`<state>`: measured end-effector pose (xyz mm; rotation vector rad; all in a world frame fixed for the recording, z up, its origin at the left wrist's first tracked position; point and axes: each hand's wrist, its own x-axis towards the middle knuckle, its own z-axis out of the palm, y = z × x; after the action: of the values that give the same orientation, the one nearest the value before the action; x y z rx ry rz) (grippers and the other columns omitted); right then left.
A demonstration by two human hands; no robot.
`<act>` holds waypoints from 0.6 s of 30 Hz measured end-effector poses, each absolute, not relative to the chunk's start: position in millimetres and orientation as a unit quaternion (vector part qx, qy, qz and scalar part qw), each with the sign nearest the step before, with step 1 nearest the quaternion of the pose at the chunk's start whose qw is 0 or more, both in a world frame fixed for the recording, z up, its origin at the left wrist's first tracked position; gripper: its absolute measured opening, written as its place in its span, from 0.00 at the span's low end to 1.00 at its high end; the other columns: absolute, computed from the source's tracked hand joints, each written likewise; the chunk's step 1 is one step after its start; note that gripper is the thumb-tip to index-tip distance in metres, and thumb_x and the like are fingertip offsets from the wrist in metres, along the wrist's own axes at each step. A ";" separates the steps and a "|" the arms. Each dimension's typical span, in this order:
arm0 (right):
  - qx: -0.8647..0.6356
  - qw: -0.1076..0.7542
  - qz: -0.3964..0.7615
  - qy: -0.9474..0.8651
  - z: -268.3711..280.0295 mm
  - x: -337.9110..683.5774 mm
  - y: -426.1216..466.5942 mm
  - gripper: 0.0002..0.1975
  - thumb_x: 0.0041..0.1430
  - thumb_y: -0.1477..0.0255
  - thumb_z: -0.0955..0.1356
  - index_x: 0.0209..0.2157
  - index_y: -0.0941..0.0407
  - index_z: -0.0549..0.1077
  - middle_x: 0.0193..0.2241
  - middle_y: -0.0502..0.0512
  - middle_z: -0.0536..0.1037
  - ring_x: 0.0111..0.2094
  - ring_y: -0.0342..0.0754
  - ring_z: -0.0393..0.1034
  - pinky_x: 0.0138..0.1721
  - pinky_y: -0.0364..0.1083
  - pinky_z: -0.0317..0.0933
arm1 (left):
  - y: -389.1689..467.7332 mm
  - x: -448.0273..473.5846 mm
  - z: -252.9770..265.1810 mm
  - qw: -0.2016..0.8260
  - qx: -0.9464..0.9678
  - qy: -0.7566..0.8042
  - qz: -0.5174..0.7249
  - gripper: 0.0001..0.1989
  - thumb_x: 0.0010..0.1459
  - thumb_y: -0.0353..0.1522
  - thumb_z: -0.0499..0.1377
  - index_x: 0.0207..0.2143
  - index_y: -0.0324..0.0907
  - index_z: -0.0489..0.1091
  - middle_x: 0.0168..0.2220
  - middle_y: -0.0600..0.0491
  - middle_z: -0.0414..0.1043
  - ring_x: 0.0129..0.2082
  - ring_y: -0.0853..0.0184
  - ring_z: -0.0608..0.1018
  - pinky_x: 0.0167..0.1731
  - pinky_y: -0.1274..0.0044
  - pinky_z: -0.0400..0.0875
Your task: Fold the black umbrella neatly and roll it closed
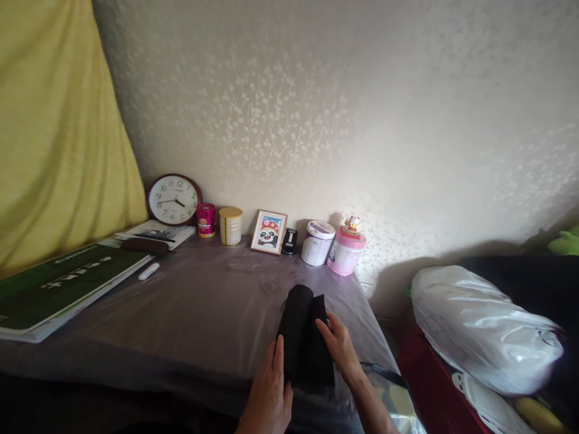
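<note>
A black sheet, partly rolled up, lies near the front right of the table; its material I cannot make out. My left hand grips the rolled part from the left, fingers along its side and thumb near the bottom end. On the other side, my right hand pinches the right edge of the sheet's loose flap between thumb and fingers. The flap stands a little apart from the roll at the top.
Along the wall stand a clock, a pink can, a yellow-lidded can, a framed panda picture and two tubs. A green book lies left. A white plastic bag bulges beyond the table's right edge.
</note>
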<state>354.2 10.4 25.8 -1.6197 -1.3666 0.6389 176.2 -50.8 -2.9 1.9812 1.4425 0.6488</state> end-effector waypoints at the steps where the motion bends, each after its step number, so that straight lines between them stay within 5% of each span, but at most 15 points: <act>1: -0.643 0.455 0.273 -0.553 27.7 347.9 13.4 0.23 0.48 0.55 0.65 0.39 0.58 0.74 0.24 0.53 0.76 0.27 0.50 0.71 0.26 0.44 0.62 | -50.6 176.3 -3.3 0.297 0.746 0.544 0.242 0.35 0.51 0.24 0.45 0.62 0.28 0.35 0.63 0.38 0.43 0.62 0.61 0.53 0.59 0.68 0.53; 9: -0.644 0.455 0.258 -0.557 24.9 307.1 37.8 0.21 0.47 0.64 0.67 0.42 0.60 0.72 0.30 0.56 0.77 0.35 0.51 0.72 0.37 0.45 0.64 | -49.2 176.1 -7.6 0.292 0.741 0.557 0.235 0.37 0.49 0.23 0.46 0.62 0.30 0.36 0.64 0.40 0.44 0.62 0.62 0.53 0.59 0.70 0.53; 14: -0.646 0.397 0.243 -0.605 26.4 299.0 42.0 0.16 0.49 0.68 0.66 0.40 0.60 0.70 0.17 0.46 0.69 0.22 0.45 0.68 0.25 0.42 0.61 | -48.9 174.0 -7.5 0.268 0.760 0.547 0.227 0.37 0.49 0.25 0.45 0.62 0.28 0.36 0.63 0.38 0.45 0.62 0.62 0.54 0.58 0.69 0.54; 18: -0.626 0.369 0.389 -0.566 28.1 293.1 40.1 0.21 0.52 0.68 0.63 0.48 0.58 0.61 0.22 0.45 0.71 0.15 0.42 0.68 0.14 0.40 0.59 | -47.4 174.4 -15.5 0.248 0.768 0.544 0.230 0.36 0.50 0.25 0.45 0.62 0.29 0.36 0.63 0.38 0.43 0.62 0.60 0.51 0.59 0.67 0.53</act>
<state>293.1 40.1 28.1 -1.6082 -1.4524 0.9987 174.4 -47.4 -15.5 2.0930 1.4820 0.6279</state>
